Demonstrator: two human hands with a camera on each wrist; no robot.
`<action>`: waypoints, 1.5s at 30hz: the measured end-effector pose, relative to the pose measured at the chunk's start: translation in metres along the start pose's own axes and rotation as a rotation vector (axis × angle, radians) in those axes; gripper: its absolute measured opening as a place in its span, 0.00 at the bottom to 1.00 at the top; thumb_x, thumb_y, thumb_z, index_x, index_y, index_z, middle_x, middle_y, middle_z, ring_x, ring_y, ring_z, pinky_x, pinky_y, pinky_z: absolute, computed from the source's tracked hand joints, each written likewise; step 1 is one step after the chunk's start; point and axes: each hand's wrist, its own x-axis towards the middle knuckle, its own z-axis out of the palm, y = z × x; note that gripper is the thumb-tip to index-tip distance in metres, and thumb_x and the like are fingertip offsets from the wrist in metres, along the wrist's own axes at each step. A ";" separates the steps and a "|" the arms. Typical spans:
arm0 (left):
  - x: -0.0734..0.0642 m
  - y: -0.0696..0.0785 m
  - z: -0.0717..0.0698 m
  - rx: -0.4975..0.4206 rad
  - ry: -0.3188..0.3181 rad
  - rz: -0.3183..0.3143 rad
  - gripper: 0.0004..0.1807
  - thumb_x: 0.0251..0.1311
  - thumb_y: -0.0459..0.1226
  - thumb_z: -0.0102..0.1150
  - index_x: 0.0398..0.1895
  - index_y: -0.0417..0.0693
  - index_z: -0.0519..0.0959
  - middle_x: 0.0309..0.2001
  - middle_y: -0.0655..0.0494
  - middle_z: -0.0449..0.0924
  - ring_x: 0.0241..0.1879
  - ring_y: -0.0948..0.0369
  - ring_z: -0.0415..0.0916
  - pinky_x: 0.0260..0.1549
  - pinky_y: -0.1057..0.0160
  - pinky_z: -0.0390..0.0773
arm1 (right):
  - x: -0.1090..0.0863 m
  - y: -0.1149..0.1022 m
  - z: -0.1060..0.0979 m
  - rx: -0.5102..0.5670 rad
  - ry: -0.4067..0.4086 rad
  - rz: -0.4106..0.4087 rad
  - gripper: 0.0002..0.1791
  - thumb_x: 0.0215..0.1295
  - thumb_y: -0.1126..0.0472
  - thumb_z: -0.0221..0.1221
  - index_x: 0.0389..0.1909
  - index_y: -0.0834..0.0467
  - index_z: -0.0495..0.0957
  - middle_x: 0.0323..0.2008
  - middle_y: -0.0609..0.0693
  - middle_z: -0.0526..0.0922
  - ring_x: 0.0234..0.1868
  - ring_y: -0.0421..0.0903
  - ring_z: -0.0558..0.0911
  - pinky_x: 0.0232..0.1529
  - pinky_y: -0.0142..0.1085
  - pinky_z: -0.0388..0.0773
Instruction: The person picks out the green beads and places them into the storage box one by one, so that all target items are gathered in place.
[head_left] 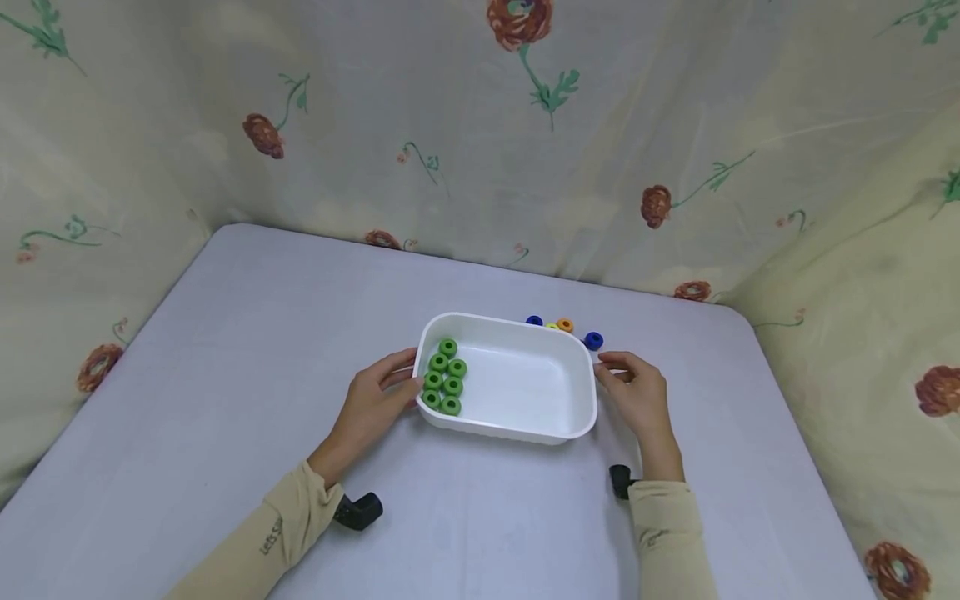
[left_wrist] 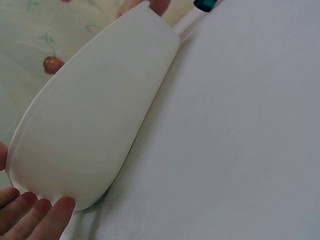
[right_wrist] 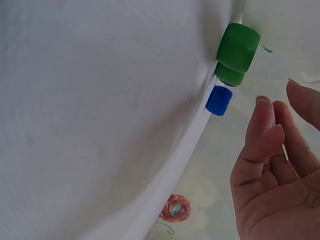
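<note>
A white rectangular tray [head_left: 517, 375] sits on the table, with several green rings [head_left: 452, 386] gathered at its left end. My left hand [head_left: 377, 393] holds that end, thumb at the rim. In the left wrist view, its fingertips [left_wrist: 59, 210] press against the tray's outer wall. At the opposite end, my right hand [head_left: 637, 392] has its fingertips right at the rim. Seen from the right wrist, this hand [right_wrist: 280, 170] has loosely bent fingers with nothing between them. Green pieces [right_wrist: 238, 47] and a blue piece [right_wrist: 219, 100] stand beyond it.
Behind the tray lie blue rings [head_left: 593, 341], an orange ring [head_left: 565, 325] and a yellow one [head_left: 552, 326], partly hidden by the rim. Black curved pieces [head_left: 358, 511] stick out at both wrists. A flowered curtain [head_left: 450, 125] hangs behind and beside the pale-covered table [head_left: 300, 300].
</note>
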 end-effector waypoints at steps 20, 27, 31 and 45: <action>-0.003 0.000 -0.008 0.009 0.013 0.007 0.28 0.68 0.36 0.58 0.71 0.48 0.70 0.69 0.49 0.73 0.65 0.51 0.76 0.47 0.69 0.87 | 0.014 0.007 0.009 -0.082 -0.147 0.046 0.21 0.65 0.57 0.65 0.57 0.60 0.80 0.55 0.62 0.84 0.48 0.57 0.85 0.38 0.27 0.77; -0.005 0.000 -0.008 0.013 0.018 0.000 0.28 0.68 0.37 0.58 0.71 0.48 0.70 0.70 0.48 0.73 0.65 0.51 0.76 0.47 0.69 0.87 | 0.016 0.008 0.011 -0.082 -0.167 0.051 0.21 0.66 0.57 0.63 0.58 0.60 0.79 0.55 0.62 0.84 0.48 0.55 0.84 0.38 0.27 0.75; -0.005 -0.001 -0.008 0.003 0.013 0.000 0.28 0.68 0.37 0.58 0.71 0.48 0.70 0.70 0.49 0.73 0.65 0.51 0.76 0.47 0.69 0.87 | 0.015 0.008 0.011 -0.075 -0.170 0.058 0.21 0.67 0.56 0.62 0.58 0.60 0.79 0.56 0.62 0.83 0.50 0.56 0.84 0.40 0.30 0.78; -0.004 -0.004 -0.007 0.001 0.019 0.000 0.27 0.68 0.37 0.58 0.70 0.49 0.71 0.69 0.49 0.73 0.65 0.51 0.76 0.47 0.70 0.87 | 0.000 0.015 0.003 -0.090 -0.227 0.062 0.23 0.64 0.55 0.67 0.57 0.60 0.80 0.55 0.62 0.83 0.49 0.55 0.83 0.37 0.27 0.76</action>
